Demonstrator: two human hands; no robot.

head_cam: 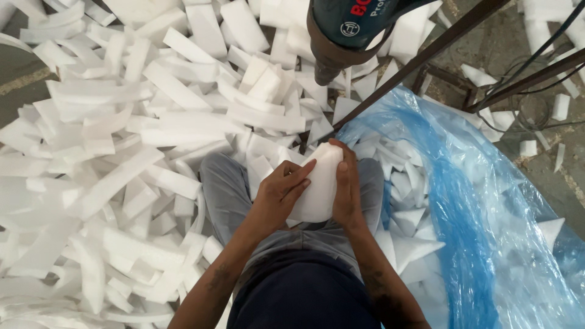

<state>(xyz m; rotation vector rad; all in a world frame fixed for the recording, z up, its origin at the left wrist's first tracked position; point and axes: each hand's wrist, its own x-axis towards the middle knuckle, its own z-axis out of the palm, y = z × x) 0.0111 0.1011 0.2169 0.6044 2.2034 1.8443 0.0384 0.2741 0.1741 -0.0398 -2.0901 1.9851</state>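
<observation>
Place: a foam-cutting workshop.
Floor: bare concrete [512, 42], heaped with white foam offcuts [122, 140].
Gear: power tool [347, 30] overhead, metal frame [426, 55], blue plastic bag [475, 231] of scraps.

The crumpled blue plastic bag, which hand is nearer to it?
Right. The right hand, holding the white foam block, is beside the crumpled blue plastic bag; the left hand is beyond the block.
</observation>
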